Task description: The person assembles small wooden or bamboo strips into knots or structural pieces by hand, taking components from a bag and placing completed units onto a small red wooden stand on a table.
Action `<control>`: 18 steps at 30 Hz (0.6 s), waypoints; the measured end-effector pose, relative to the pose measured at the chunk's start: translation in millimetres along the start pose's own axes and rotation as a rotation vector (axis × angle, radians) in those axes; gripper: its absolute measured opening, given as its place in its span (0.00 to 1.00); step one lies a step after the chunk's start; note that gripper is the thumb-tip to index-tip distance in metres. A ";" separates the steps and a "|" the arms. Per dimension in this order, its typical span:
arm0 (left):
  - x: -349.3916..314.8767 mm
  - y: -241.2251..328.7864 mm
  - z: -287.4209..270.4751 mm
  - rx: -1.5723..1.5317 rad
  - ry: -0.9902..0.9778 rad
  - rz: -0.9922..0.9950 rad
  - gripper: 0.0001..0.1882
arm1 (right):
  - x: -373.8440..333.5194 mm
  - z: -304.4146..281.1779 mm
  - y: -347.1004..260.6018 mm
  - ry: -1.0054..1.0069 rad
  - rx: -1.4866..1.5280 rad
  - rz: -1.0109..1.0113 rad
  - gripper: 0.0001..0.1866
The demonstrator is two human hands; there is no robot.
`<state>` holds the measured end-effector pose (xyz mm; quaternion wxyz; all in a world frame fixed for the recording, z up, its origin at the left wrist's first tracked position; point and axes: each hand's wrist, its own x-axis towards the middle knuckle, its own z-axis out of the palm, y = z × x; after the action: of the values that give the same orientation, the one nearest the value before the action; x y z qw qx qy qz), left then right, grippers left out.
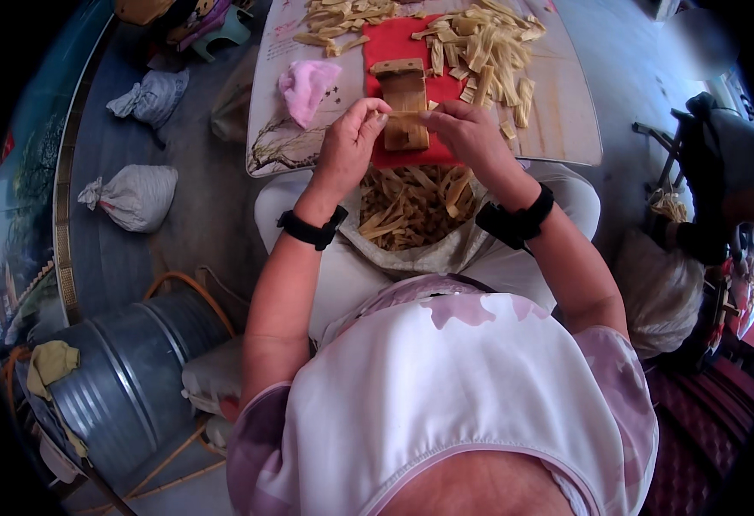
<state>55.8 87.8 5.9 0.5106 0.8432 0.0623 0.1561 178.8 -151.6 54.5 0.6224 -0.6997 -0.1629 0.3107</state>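
Observation:
My left hand point(351, 142) and my right hand point(472, 138) meet over a small tan wooden frame point(398, 70) with a curved channel. Between their pinched fingertips runs a thin pale yellow strip point(406, 113), stretched across the frame's near half. Its ends are hidden under my fingers. A red cloth point(390, 36) lies beneath the frame on the table. Beyond my right hand is a heap of flat, pale yellow strips point(489, 47), some loose ones reaching the cloth's edge. In my lap, an open white sack point(394, 258) is full of similar yellow pieces point(416, 206).
The light table point(566, 129) carries a crumpled pink cloth point(308, 86) and another strip pile point(347, 15). Tied sacks point(140, 198) point(153, 96) stand on the floor at left. A metal drum point(128, 370) sits at lower left; a large pale sack point(661, 297) is at right.

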 end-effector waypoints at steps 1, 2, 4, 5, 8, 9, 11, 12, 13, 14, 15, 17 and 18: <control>2.8 -2.6 1.3 0.051 0.016 0.028 0.12 | 2.5 0.4 -1.5 0.003 0.034 0.022 0.16; 5.2 -5.4 2.3 0.000 0.018 -0.030 0.12 | 3.8 0.2 -6.6 0.009 0.006 -0.027 0.16; 15.4 -11.6 4.5 -0.052 0.016 -0.087 0.12 | 13.0 -0.3 -3.8 0.019 -0.022 -0.075 0.17; 24.7 -19.0 5.5 -0.001 0.047 -0.049 0.11 | 24.3 0.2 7.2 0.063 -0.122 -0.190 0.17; 22.5 -52.4 8.4 0.177 0.117 -0.022 0.12 | 29.4 15.4 28.8 0.119 -0.372 -0.325 0.18; 20.5 -55.7 8.9 0.235 0.125 -0.023 0.13 | 28.4 15.1 31.9 0.138 -0.450 -0.330 0.18; 7.5 -59.1 5.6 0.280 0.093 -0.079 0.14 | 25.9 11.1 39.4 0.147 -0.571 -0.303 0.19; -2.8 -52.6 7.0 0.249 0.055 -0.120 0.13 | 20.2 6.9 44.0 0.151 -0.593 -0.276 0.19; -12.5 -45.6 7.1 0.221 0.021 -0.162 0.13 | 15.9 3.2 47.7 0.152 -0.615 -0.252 0.19; -26.2 -36.5 1.3 0.202 -0.002 -0.209 0.12 | 5.8 5.1 45.7 0.166 -0.603 -0.314 0.17; -36.1 -25.6 -1.1 0.368 0.121 0.049 0.12 | -4.4 6.8 43.2 0.173 -0.598 -0.344 0.16; -62.1 0.3 3.6 0.440 0.180 0.090 0.14 | -29.5 13.6 33.2 0.174 -0.546 -0.536 0.13; -77.0 10.7 4.8 0.480 0.215 0.104 0.17 | -43.0 22.0 27.6 0.157 -0.549 -0.630 0.11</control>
<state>-15.9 58.3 -2.2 0.2778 0.9208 0.1079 0.2516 128.0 -165.9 36.9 0.4882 -0.7770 -0.3975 -0.0038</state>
